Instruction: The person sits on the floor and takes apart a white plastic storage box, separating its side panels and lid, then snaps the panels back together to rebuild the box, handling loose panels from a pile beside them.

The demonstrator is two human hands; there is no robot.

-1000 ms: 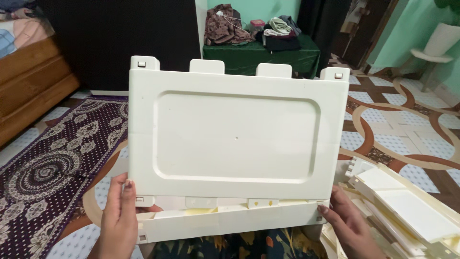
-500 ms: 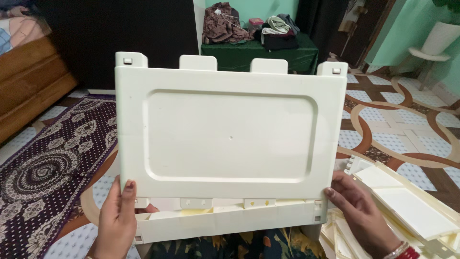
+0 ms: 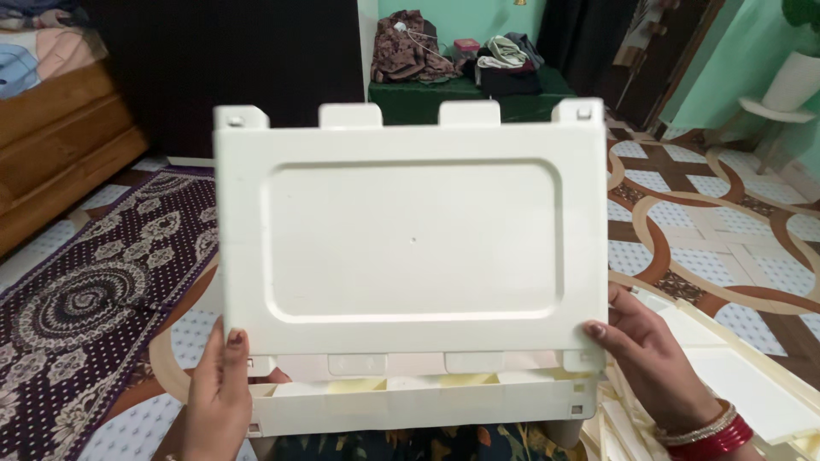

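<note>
Upright at frame centre, the cream plastic panel [image 3: 410, 248] stands with its lower tabs meeting the matching base piece [image 3: 418, 405] below; whether they are locked in cannot be told. More loose plastic panels [image 3: 752, 384] lie at lower right. The left hand [image 3: 218, 393] pinches the panel's lower-left corner, and the right hand [image 3: 653, 358] clasps the lower-right edge, fingers curled.

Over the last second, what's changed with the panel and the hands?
The white panel has shifted left in view and sits slightly higher over the base piece, tilted a little clockwise. The right hand has moved up its right edge, thumb now on the front near the lower corner. The left hand keeps its hold at the lower left corner. The rug and the loose panels at right look unchanged.
</note>
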